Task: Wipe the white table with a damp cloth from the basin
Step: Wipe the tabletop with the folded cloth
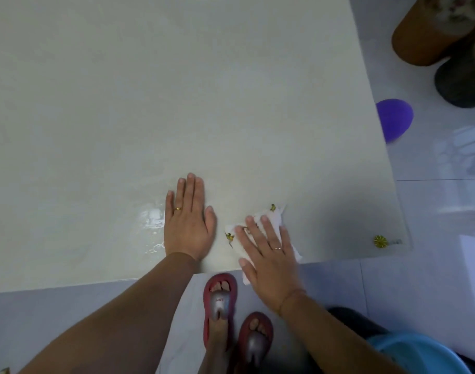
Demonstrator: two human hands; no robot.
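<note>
White table [177, 76]: it fills most of your head view, pale and bare, with grey floor tiles [433, 211] around it.
Wet patch [152, 220]: shiny streaks lie just beside your left hand, near the front edge.
Left hand [187, 225]: flat on the table with fingers straight; it holds nothing.
Right hand [268, 255]: fingers straight and spread; it presses the cloth down without gripping it.
Cloth [275, 215]: white with small prints, under your right hand at the front edge; one corner hangs over the edge.
Basin [420, 354]: blue, low at your right, only partly in view.
Progress: the wiping seems under way. Only the near strip shows wet. For the far part you cannot tell, so it probably waits for you.
</note>
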